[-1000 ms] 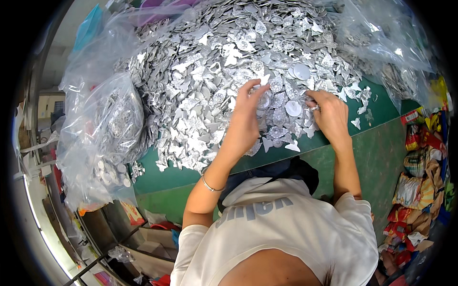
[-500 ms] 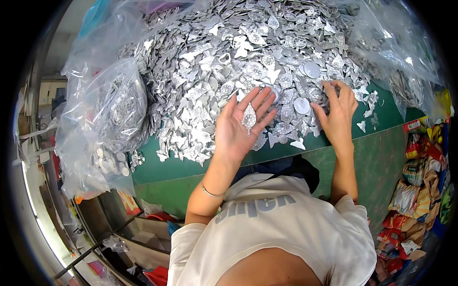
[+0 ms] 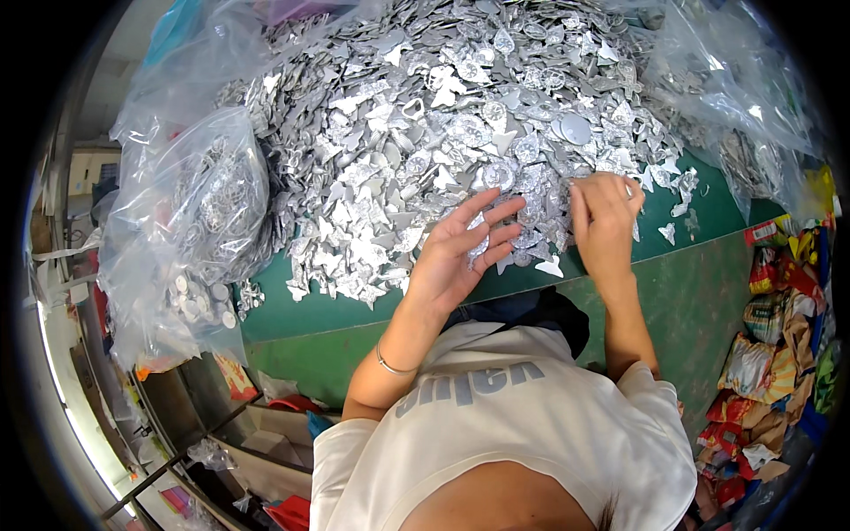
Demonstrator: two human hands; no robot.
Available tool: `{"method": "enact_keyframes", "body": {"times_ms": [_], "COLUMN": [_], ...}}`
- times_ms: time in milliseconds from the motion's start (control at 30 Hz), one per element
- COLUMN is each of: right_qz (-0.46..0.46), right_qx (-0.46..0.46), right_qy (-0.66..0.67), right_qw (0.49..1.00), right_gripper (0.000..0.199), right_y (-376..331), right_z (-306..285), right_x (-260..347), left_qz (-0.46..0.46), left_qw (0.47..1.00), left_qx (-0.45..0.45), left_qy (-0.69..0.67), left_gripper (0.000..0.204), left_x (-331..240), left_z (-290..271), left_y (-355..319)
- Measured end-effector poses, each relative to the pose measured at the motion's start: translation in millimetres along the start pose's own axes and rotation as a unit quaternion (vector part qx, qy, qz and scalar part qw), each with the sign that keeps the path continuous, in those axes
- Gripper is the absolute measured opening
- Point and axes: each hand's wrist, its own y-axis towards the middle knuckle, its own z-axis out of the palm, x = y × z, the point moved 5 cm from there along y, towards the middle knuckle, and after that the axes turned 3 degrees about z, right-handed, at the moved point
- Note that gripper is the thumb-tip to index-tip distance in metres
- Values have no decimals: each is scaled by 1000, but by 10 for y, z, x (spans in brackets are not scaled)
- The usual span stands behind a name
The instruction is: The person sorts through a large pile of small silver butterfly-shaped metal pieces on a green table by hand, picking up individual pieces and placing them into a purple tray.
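Observation:
A big heap of flat silver metal charms (image 3: 372,164) covers the green table (image 3: 305,320). My left hand (image 3: 456,252) is at the heap's near edge, palm turned partly up and fingers half curled. Between its thumb and fingers shows a silver teardrop pendant (image 3: 478,242), partly hidden. My right hand (image 3: 606,215) is at the heap's near right edge, back up, its fingers bent and drawn together. Its fingertips are mostly hidden, and what they hold cannot be made out. Beyond it lies a smooth round disc (image 3: 575,129).
Clear plastic bags of metal pieces (image 3: 208,212) stand left of the heap, with another clear bag (image 3: 735,84) at the far right. A few loose charms (image 3: 668,232) lie near the table's right front edge. Colourful packets (image 3: 761,354) are piled at the right.
My left hand has tilted and curled its fingers around the pendant that lay on its open palm. My right hand has closed and drawn slightly nearer; the disc beside its thumb no longer shows.

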Motion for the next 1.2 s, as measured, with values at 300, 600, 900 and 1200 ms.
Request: {"method": "enact_keyframes", "body": {"times_ms": [300, 600, 900, 1200], "right_qz": [67, 42, 43, -18], "right_qx": [-1, 29, 17, -69], "right_qy": [52, -117, -47, 15], "right_qw": [996, 992, 998, 997], "right_gripper": [8, 24, 16, 12], "right_y": [75, 248, 274, 263], "right_z": [-174, 94, 132, -80], "right_x": [-176, -36, 0, 32], "left_qz": [312, 250, -77, -47], "left_qw": [740, 907, 997, 997], "left_qx": [-92, -121, -4, -54], "left_qy": [588, 318, -28, 0], "left_gripper": [29, 28, 31, 37], "left_x": [-398, -418, 73, 147], "left_z": [8, -129, -14, 186], "left_y": [-81, -6, 61, 47]}}
